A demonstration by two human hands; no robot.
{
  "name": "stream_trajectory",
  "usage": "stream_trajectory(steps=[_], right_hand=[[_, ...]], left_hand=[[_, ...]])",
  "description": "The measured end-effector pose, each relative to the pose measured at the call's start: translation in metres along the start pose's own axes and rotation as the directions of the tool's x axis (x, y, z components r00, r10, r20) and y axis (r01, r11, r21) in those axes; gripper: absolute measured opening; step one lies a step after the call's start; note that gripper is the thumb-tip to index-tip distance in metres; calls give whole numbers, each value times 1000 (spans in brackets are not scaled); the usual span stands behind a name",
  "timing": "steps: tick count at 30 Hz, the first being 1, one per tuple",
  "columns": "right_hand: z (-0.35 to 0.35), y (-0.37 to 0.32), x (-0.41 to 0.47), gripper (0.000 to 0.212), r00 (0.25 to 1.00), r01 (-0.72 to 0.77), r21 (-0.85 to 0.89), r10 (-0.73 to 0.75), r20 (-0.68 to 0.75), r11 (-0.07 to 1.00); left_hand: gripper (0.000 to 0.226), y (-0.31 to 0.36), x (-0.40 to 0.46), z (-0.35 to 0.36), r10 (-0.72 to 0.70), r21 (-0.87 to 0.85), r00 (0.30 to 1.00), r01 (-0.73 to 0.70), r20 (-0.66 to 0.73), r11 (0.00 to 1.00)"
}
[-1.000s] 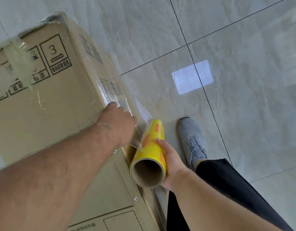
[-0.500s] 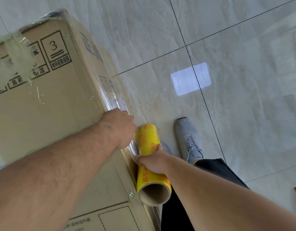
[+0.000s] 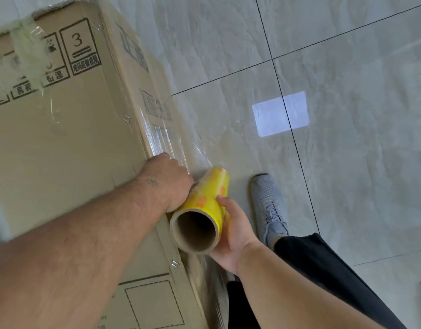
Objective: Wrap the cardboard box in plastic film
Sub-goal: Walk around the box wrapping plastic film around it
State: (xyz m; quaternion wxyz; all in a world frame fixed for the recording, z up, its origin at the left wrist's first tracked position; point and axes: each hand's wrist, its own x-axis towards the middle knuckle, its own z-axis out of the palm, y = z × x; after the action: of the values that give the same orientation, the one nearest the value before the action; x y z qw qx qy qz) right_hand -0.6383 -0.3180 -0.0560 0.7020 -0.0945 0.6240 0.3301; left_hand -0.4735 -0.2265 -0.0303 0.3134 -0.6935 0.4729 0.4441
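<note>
Both hands work at the right edge of the cardboard box. The left hand lies on the box's upper face at that edge, knuckles up, its fingers bent over the corner and out of sight — whether they pinch the film or merely press it flat cannot be told. The right hand grips the film roll from the outer side, thumb on the yellow wrapper and the other fingers curled beneath it.

The roll is held just beside the box's edge, touching the left hand, with its open cardboard core turned toward the camera. From its far end a sheet of plastic film runs up along the box's side face, glossy and wrinkled over the printed characters there. More film lies bunched against the box's side below the roll.

The box stands on the tiled floor and fills the left of the view; its top bears printed handling symbols, a boxed figure 3, metal staples along the seam and a strip of clear tape near the far corner. A grey sneaker and a black trouser leg stand on the floor right of the roll. A pale rectangular patch of light lies across a tile joint farther out.
</note>
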Motion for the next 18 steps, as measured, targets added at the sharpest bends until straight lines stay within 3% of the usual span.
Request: stream_trajectory(steps=[5, 12, 16, 18], right_hand=[[0, -10, -1, 65, 996, -1, -120, -9, -86, 993], [-24, -4, -15, 67, 963, -124, -521, -25, -270, 845], [-5, -7, -9, 94, 956, -179, -732, -58, -286, 657], [3, -8, -1, 104, 951, -172, -772, -102, -293, 612]], left_hand=[[28, 2, 1, 3, -32, -34, 999, 32, -25, 999], [29, 15, -2, 7, -26, -68, 998, 22, -64, 997], [32, 12, -6, 8, -19, -38, 999, 17, -48, 999], [29, 14, -7, 11, -2, -35, 998, 0, -59, 999]])
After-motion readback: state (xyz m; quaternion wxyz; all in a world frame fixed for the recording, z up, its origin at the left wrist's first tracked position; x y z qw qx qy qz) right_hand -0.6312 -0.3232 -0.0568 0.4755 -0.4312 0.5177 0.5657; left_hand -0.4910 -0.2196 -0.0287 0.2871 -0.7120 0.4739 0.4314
